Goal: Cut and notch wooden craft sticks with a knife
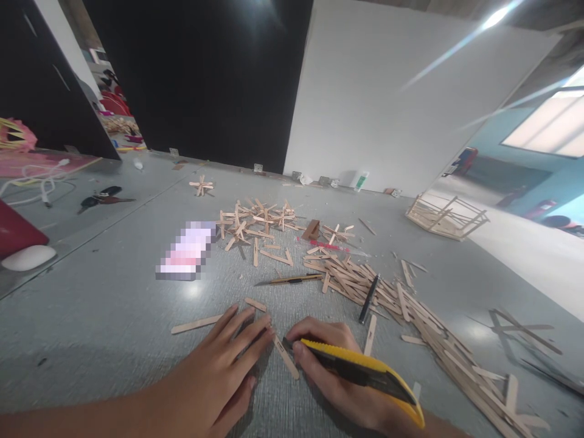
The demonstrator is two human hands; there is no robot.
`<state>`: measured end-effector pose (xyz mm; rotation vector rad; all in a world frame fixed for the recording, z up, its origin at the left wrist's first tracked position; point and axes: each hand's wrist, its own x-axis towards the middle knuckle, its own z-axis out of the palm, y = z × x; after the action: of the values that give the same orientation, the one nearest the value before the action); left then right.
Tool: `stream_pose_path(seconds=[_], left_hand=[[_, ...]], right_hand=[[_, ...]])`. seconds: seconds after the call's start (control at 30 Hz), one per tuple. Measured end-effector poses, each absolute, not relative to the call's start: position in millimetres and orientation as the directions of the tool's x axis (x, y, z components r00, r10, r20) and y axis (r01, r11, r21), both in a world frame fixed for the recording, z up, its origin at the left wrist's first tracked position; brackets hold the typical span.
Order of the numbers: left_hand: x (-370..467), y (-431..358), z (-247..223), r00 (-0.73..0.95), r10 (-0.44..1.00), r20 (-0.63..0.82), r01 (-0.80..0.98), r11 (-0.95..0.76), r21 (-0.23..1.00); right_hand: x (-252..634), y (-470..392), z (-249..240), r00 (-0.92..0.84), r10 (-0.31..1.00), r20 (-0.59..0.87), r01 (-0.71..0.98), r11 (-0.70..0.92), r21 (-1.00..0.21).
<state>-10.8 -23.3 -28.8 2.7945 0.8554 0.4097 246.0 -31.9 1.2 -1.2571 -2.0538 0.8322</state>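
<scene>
My right hand (pixel 335 359) is closed around a yellow and black utility knife (pixel 365 368). Its tip end points left at a craft stick (pixel 285 356) lying flat on the table, which has a slot-like mark in it. My left hand (pixel 228 365) lies flat with fingers stretched out, its fingertips at the far end of that stick. Another craft stick (pixel 196 324) runs out from beside the left fingers, and a short stick piece (pixel 255 304) rests just beyond them.
A large pile of craft sticks (pixel 429 322) spreads to the right, with a black pen (pixel 369 298) on it. Beyond my hands lie a slim craft knife (pixel 292 280), joined stick pieces (pixel 255 216) and a blurred phone (pixel 187 249). A stick frame (pixel 447 216) stands far right.
</scene>
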Motion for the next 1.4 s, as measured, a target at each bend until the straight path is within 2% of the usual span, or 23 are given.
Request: stream_pose_path(seconds=[0.13, 0.3, 0.5, 0.7, 0.97, 1.07, 1.4], left_hand=[[-10, -25, -27, 0.783, 0.582, 0.22, 0.523, -0.807, 0.273], [-11, -24, -29, 0.793, 0.575, 0.201, 0.522, -0.812, 0.261], [-11, -26, -30, 0.788, 0.585, 0.192, 0.556, -0.81, 0.188], [-10, -26, -26, 0.79, 0.579, 0.202, 0.54, -0.813, 0.217], [-9, -24, -25, 0.802, 0.553, 0.227, 0.51, -0.831, 0.223], [-9, -24, -24, 0.81, 0.55, 0.205, 0.518, -0.834, 0.192], [-11, -23, -28, 0.819, 0.552, 0.154, 0.512, -0.825, 0.238]], right_hand=[[248, -33, 4, -0.374, 0.92, 0.112, 0.596, 0.332, -0.731], [247, -34, 3, -0.372, 0.915, 0.154, 0.562, 0.354, -0.748], [248, -34, -1, -0.35, 0.926, 0.138, 0.59, 0.333, -0.736], [249, -35, -3, -0.322, 0.938, 0.13, 0.578, 0.303, -0.758], [247, -34, -1, -0.303, 0.943, 0.138, 0.614, 0.303, -0.729], [247, -33, -4, -0.315, 0.936, 0.156, 0.595, 0.322, -0.737], [247, -31, -15, -0.359, 0.914, 0.188, 0.525, 0.364, -0.769]])
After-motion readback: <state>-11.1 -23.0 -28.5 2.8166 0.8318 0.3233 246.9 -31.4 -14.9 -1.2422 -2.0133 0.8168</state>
